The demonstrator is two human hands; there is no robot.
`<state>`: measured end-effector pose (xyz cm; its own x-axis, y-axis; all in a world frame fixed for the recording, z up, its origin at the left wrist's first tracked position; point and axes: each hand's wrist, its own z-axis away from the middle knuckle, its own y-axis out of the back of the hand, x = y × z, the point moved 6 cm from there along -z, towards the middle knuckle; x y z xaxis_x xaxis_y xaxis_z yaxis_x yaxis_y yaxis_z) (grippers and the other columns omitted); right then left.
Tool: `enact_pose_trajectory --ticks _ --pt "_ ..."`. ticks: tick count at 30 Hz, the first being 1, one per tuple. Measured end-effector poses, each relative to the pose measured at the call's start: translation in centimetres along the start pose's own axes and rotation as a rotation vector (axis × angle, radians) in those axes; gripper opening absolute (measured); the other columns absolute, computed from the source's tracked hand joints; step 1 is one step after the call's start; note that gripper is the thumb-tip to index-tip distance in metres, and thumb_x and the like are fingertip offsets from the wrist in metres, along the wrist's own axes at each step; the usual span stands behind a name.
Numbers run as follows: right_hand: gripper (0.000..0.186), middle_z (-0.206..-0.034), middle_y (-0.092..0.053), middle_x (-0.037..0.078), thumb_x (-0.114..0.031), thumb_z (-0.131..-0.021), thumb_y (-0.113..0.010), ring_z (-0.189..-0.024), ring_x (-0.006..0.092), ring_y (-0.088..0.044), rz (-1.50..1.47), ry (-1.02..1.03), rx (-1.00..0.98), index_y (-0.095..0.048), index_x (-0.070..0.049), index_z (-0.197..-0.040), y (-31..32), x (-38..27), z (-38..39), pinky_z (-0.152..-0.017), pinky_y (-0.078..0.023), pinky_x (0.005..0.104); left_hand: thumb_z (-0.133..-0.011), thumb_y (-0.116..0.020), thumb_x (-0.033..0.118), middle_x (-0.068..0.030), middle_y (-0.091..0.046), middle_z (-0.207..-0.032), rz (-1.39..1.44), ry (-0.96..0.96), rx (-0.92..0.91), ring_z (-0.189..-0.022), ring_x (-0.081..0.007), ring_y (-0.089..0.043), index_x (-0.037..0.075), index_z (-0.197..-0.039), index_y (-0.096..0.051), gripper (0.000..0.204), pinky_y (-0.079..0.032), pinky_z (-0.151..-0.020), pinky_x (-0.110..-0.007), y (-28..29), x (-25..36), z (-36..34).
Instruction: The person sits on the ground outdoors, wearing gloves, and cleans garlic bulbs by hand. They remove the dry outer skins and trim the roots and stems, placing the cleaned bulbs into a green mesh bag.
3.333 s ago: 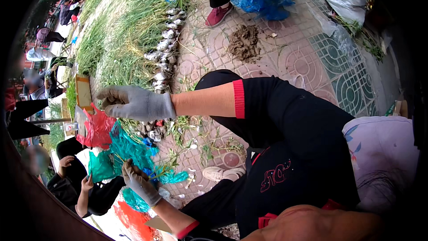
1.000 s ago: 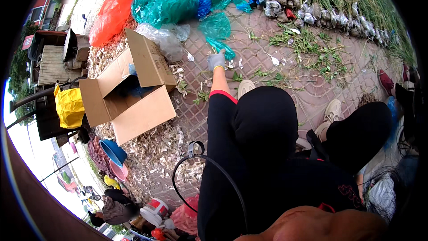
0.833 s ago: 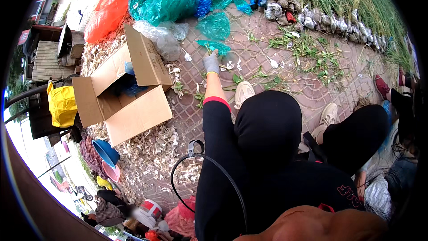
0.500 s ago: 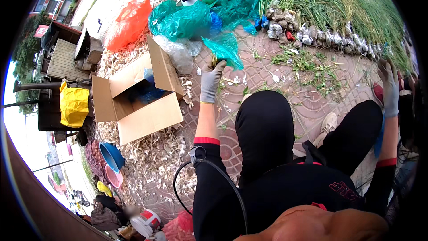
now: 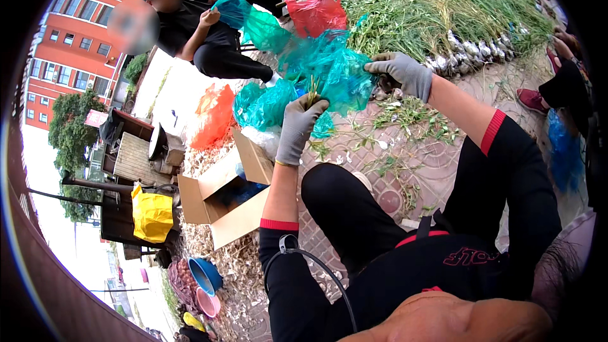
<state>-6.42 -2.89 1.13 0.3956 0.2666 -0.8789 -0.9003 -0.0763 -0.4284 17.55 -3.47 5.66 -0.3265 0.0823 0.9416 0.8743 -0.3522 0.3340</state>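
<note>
A teal plastic bag (image 5: pixel 347 85) hangs between the two gloved hands, in front of a far heap of similar film. The right hand (image 5: pixel 402 76) appears to pinch its right edge between thumb and fingers; the left hand (image 5: pixel 297 126), nearer and to the left, is curled around thin stems (image 5: pixel 312 87) whose tips stand above the fist. Whether it also grips the bag's other edge is hard to tell. Holding the hands apart probably keeps the limp film spread, and the closed fist keeps the stems together. Left of the hands sits a cardboard box (image 5: pixel 254 157), flaps spread, perhaps for easy reach. On the far right, bundled plants (image 5: pixel 437 16) lie with pale, bulky ends toward the person, likely so each can be told apart. Far left, a seated co-worker (image 5: pixel 183 31) handles teal film too.
</note>
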Motion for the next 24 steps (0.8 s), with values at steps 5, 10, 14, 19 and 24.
enact_pose_trajectory --ticks 5,10,14,19,24 --pt "0.025 -0.069 -0.058 -0.003 -0.019 -0.084 -0.07 -0.047 0.0062 -0.049 -0.151 0.085 -0.024 -0.06 -0.006 -0.103 4.2 0.6 1.9 -0.038 -0.038 0.0222 -0.086 -0.067 0.04 0.0054 -0.048 -0.065 0.294 0.146 -0.18 -0.04 -0.0021 -0.03 0.005 -0.107 -0.059 0.042 -0.02 -0.037 -0.022 -4.4 2.9 -3.4" --pt "0.019 -0.068 -0.059 -0.002 -0.022 -0.085 -0.069 -0.048 0.0052 -0.05 -0.006 0.154 0.091 -0.065 -0.007 -0.096 7.3 -0.6 2.7 -0.041 -0.04 0.0204 -0.085 -0.056 0.061 -0.003 -0.06 -0.089 0.529 0.221 -0.114 -0.039 -0.0038 -0.026 0.002 -0.117 -0.054 0.068 -0.018 -0.036 -0.022 -8.4 3.6 -6.3" --pt "0.017 -0.066 -0.06 -0.003 -0.022 -0.086 -0.067 -0.049 0.0045 -0.051 0.047 0.183 0.086 -0.066 -0.006 -0.093 6.4 -1.4 3.4 -0.044 -0.04 0.0194 -0.083 -0.063 0.055 -0.0017 -0.059 -0.085 0.442 0.325 -0.207 -0.039 -0.004 -0.027 0.009 -0.107 -0.055 0.052 -0.018 -0.036 -0.023 -11.0 2.4 -6.1" --pt "0.021 -0.065 -0.059 -0.001 -0.021 -0.086 -0.068 -0.049 0.0062 -0.053 0.159 0.178 0.036 -0.064 -0.004 -0.099 7.3 -0.9 3.6 -0.044 -0.041 0.021 -0.083 -0.072 0.02 0.0065 -0.052 -0.063 0.636 0.311 -0.171 -0.038 -0.0044 -0.034 0.013 -0.092 -0.058 0.018 -0.02 -0.035 -0.024 -12.5 1.1 -7.4" --pt "0.063 -0.116 -0.055 0.005 -0.052 -0.084 -0.064 -0.097 0.0084 -0.055 0.163 0.182 0.069 -0.05 -0.006 -0.124 8.6 -2.0 4.2 -0.071 -0.047 0.0223 -0.084 -0.07 0.012 0.0032 -0.059 -0.072 0.526 0.171 -0.267 -0.053 -0.0052 -0.047 0.007 -0.097 -0.062 0.016 -0.033 -0.046 -0.021 -12.6 2.2 -7.8"
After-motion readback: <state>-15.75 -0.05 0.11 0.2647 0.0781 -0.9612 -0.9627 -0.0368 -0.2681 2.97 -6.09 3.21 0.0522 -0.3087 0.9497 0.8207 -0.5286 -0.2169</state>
